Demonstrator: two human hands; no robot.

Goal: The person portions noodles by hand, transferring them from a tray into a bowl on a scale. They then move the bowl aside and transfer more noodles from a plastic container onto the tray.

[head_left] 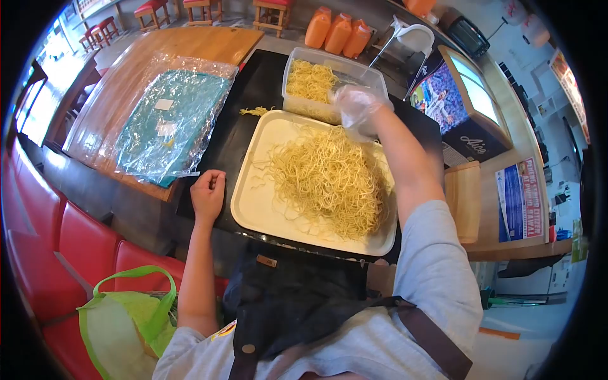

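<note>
A clear plastic glove covers my right hand (360,107), which reaches over the near right side of a clear plastic container (370,75). Blur and the loose glove hide its fingers, so whether it holds anything does not show. Yellow noodles (310,81) fill the container's left part. In front of it, a large loose heap of noodles (335,177) lies on a cream tray (250,206). My bare left hand (208,193) rests on the black table's edge, left of the tray, with its fingers curled in and nothing visible in them.
A few stray noodles (256,111) lie on the black table (247,82). Left of it, a teal sheet in clear plastic (171,120) covers part of a wooden table. A boxy Aice display (465,101) stands right. A green bag (126,323) sits by red seats (88,234).
</note>
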